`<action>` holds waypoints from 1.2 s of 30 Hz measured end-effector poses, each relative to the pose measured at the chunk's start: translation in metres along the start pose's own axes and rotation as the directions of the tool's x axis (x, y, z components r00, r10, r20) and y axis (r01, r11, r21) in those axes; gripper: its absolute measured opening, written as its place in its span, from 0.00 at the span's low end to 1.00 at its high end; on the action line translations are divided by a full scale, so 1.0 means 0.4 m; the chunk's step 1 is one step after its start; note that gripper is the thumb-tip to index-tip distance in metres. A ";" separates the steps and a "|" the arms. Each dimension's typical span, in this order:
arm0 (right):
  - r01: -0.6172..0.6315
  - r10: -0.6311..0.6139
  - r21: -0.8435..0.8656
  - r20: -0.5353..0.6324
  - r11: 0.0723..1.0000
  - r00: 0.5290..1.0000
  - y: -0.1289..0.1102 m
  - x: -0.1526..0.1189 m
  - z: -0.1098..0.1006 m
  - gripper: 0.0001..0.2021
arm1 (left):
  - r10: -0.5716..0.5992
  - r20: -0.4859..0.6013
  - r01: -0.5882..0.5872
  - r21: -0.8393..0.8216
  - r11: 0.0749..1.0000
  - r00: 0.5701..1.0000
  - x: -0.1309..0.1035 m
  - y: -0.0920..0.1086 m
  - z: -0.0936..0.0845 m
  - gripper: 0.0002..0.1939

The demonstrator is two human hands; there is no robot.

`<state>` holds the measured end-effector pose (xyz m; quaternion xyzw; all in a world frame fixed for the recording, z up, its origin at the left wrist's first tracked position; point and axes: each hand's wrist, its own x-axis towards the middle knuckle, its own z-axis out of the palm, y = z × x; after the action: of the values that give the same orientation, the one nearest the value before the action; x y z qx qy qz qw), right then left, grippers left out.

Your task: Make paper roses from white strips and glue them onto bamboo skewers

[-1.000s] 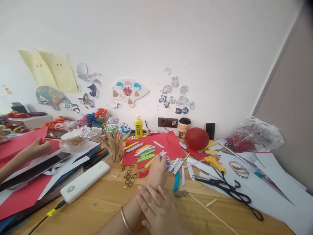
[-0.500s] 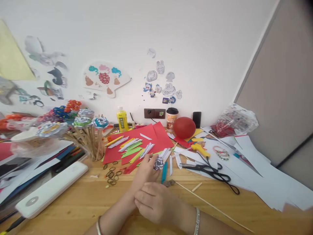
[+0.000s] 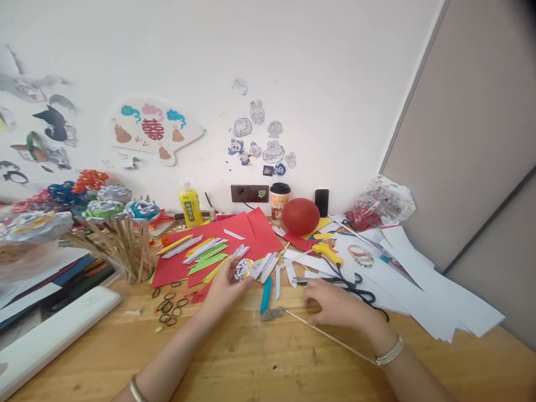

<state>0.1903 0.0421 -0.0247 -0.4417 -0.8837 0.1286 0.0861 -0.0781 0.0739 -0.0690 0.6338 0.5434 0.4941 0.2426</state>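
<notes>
My left hand [image 3: 226,287] is closed around a small rolled paper rose [image 3: 244,270], white with dark lines and a touch of yellow. To the right, my right hand [image 3: 335,304] hangs low over the table with bent fingers, thumb apart from them, and nothing visible in it. Just behind it are black-handled scissors [image 3: 360,294], partly covered by the hand. A thin wooden stick [image 3: 326,335] runs beneath the right hand and wrist. Between the hands lie a blue paper strip [image 3: 266,295] and a greyish lump [image 3: 273,314].
Folded paper strips [image 3: 211,254] lie on red paper [image 3: 176,269]. Behind the scissors are a yellow glue gun [image 3: 329,252], a red balloon [image 3: 301,216] and a lidded cup [image 3: 280,202]. Rubber bands [image 3: 167,307], stemmed paper flowers [image 3: 142,210] and a white bar [image 3: 58,340] are on the left.
The hands have separated: my right hand moved from beside the left wrist toward the scissors. My left hand still holds the rose, now turned to show yellow. The view has shifted right.
</notes>
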 end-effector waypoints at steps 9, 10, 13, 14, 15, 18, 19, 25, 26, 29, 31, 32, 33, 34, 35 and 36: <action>-0.056 0.056 0.093 0.004 0.994 0.998 0.036 0.005 0.054 0.05 | 0.149 0.098 -0.171 0.287 0.943 0.984 -0.045 0.007 0.008 0.24; -0.052 0.053 0.089 -0.005 0.995 0.999 0.038 0.010 0.061 0.06 | 0.166 0.097 -0.188 0.321 0.928 0.981 -0.046 0.011 0.005 0.24; -0.055 0.056 0.060 -0.015 0.997 0.998 0.043 0.024 0.080 0.08 | 0.222 0.067 -0.229 0.425 0.876 0.973 -0.045 0.030 -0.007 0.19; -0.058 0.059 0.048 -0.012 0.997 0.998 0.043 0.027 0.085 0.08 | 0.239 0.046 -0.233 0.462 0.856 0.970 -0.041 0.038 -0.014 0.16; -0.061 0.061 0.034 -0.007 0.998 0.998 0.043 0.030 0.088 0.08 | 0.256 0.023 -0.233 0.498 0.835 0.966 -0.036 0.045 -0.022 0.14; -0.066 0.067 -0.011 0.012 0.998 0.998 0.040 0.035 0.095 0.09 | 0.306 -0.056 -0.212 0.603 0.769 0.950 -0.017 0.063 -0.070 0.10; -0.066 0.067 -0.024 0.019 0.998 0.998 0.039 0.036 0.097 0.10 | 0.322 -0.089 -0.195 0.637 0.746 0.942 -0.011 0.067 -0.095 0.11; -0.056 0.059 -0.065 0.042 0.996 0.997 0.045 0.040 0.108 0.11 | 0.404 -0.382 0.084 0.805 0.587 0.831 -0.020 0.097 -0.319 0.10; -0.056 0.059 -0.068 0.042 0.996 0.997 0.047 0.041 0.111 0.11 | 0.419 -0.429 0.146 0.817 0.558 0.800 -0.025 0.107 -0.359 0.12; -0.061 0.064 -0.083 0.040 0.995 0.997 0.051 0.044 0.118 0.12 | 0.456 -0.526 0.304 0.826 0.474 0.718 -0.025 0.152 -0.464 0.16; -0.061 0.065 -0.093 0.040 0.994 0.997 0.051 0.046 0.120 0.13 | 0.465 -0.525 0.353 0.842 0.409 0.713 -0.005 0.190 -0.520 0.16; -0.060 0.064 -0.094 0.039 0.994 0.997 0.051 0.047 0.121 0.13 | 0.455 -0.506 0.362 0.856 0.369 0.733 0.012 0.209 -0.544 0.15; -0.058 0.062 -0.090 0.036 0.994 0.997 0.051 0.048 0.122 0.13 | 0.430 -0.483 0.366 0.871 0.327 0.763 0.033 0.228 -0.566 0.14; -0.057 0.060 -0.086 0.030 0.995 0.998 0.051 0.049 0.122 0.13 | 0.386 -0.454 0.365 0.887 0.284 0.803 0.056 0.246 -0.585 0.13; -0.058 0.060 -0.081 0.025 0.995 0.998 0.050 0.049 0.122 0.13 | 0.324 -0.424 0.360 0.901 0.240 0.845 0.079 0.261 -0.601 0.12; -0.059 0.061 -0.077 0.022 0.995 0.998 0.050 0.049 0.121 0.13 | 0.250 -0.388 0.346 0.918 0.196 0.887 0.102 0.274 -0.614 0.14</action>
<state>0.1809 0.0621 -0.0762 -0.4694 -0.8753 0.1024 0.0546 -0.2507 0.0236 0.1351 0.4866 0.7908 0.1612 -0.3345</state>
